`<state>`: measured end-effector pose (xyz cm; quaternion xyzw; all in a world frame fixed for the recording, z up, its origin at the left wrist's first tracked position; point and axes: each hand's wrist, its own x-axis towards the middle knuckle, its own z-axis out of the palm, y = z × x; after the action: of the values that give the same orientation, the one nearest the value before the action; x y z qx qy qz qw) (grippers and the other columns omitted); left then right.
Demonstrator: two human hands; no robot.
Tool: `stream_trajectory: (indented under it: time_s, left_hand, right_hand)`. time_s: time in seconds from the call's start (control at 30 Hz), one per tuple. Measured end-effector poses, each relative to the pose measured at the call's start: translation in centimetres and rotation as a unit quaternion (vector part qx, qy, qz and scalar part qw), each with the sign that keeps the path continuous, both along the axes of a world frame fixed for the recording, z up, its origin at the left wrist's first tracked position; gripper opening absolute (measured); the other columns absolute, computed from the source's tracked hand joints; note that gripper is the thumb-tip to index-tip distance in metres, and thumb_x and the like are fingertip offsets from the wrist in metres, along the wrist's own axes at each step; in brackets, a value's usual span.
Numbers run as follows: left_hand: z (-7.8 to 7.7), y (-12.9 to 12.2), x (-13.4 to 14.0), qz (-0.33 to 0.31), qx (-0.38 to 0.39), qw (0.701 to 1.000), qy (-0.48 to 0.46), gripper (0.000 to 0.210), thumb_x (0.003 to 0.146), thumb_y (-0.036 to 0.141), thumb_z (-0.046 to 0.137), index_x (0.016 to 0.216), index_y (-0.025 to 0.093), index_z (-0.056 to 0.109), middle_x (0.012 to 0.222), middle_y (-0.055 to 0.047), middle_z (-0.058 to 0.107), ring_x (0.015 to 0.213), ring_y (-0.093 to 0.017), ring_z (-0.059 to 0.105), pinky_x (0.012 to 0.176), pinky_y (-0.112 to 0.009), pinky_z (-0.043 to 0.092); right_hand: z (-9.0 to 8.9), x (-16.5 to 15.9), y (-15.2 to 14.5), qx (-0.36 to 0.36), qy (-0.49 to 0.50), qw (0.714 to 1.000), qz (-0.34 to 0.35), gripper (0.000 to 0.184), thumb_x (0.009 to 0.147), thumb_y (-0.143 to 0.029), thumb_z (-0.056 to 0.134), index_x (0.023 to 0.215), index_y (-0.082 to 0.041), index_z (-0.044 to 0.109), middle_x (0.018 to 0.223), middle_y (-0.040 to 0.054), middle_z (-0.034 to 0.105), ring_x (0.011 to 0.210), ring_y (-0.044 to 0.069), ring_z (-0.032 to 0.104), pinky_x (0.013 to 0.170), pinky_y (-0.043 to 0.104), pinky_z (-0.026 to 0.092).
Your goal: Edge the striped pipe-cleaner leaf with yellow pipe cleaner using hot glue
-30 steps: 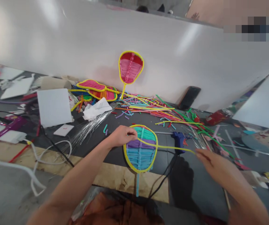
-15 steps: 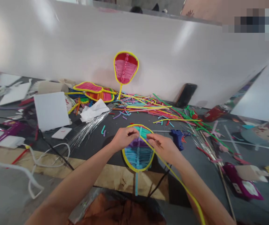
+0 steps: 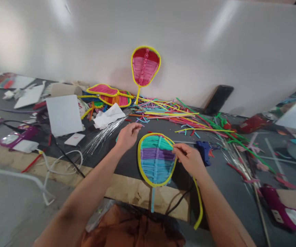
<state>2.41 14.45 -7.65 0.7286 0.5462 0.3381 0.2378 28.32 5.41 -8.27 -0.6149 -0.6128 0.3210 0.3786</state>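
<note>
A fan-shaped piece [image 3: 153, 168] made of pipe cleaners lies near the table's front edge. Its bands are green, purple and blue inside a yellow rim, and its pale blue stem points toward me. My right hand [image 3: 189, 157] pinches a yellow pipe cleaner [image 3: 198, 206] at the fan's upper right edge; the strip's loose end hangs below my wrist. Up and left of the fan, apart from it, my left hand [image 3: 128, 137] has its fingertips pressed together. Whatever sits between them is too small to make out.
A finished-looking pink fan [image 3: 146, 68] leans on the white partition. Behind my hands lie many loose pipe cleaners [image 3: 173, 115] and crumpled tissue [image 3: 109, 116]. To the right are a blue glue gun [image 3: 203, 152], a phone [image 3: 218, 99] and a purple power strip [image 3: 284, 209].
My left hand has moved off the fan, up and to the left. My right hand stays at the rim, and the yellow strip's tail has shifted left. The view has tilted down.
</note>
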Motion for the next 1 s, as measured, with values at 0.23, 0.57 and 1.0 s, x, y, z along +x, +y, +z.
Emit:
stream_trajectory:
  time_s: [0.23, 0.57, 1.0]
  left_hand:
    - [0.6, -0.8, 3.2, -0.109, 0.018, 0.987, 0.117, 0.029, 0.087, 0.020, 0.049, 0.110, 0.013, 0.064, 0.114, -0.011, 0.066, 0.111, -0.023, 0.057, 0.101, -0.037, 0.040]
    - [1.8, 2.2, 8.5, -0.193, -0.034, 0.943, 0.269, 0.034, 0.087, 0.024, 0.047, 0.116, 0.019, 0.063, 0.122, -0.011, 0.064, 0.119, -0.033, 0.050, 0.101, -0.052, 0.036]
    - [4.4, 3.7, 6.5, -0.397, -0.218, 0.884, 0.116, 0.051, 0.079, 0.025, 0.060, 0.128, 0.013, 0.051, 0.116, -0.009, 0.066, 0.104, -0.020, 0.062, 0.085, -0.027, 0.050]
  right_hand:
    - [-0.3, 2.1, 1.3, 0.000, 0.059, 0.995, -0.078, 0.032, 0.077, -0.042, 0.059, 0.091, -0.015, 0.068, 0.071, 0.0042, 0.068, 0.058, 0.016, 0.064, 0.053, 0.028, 0.055]
    - [-0.3, 2.4, 1.7, 0.052, 0.046, 0.997, -0.044, 0.024, 0.082, -0.032, 0.054, 0.094, -0.017, 0.070, 0.077, 0.0047, 0.072, 0.060, 0.017, 0.066, 0.057, 0.030, 0.055]
    - [0.7, 1.2, 0.8, 0.164, -0.056, 0.985, 0.025, 0.018, 0.089, -0.019, 0.054, 0.096, -0.021, 0.070, 0.089, 0.0060, 0.071, 0.084, 0.020, 0.065, 0.077, 0.032, 0.049]
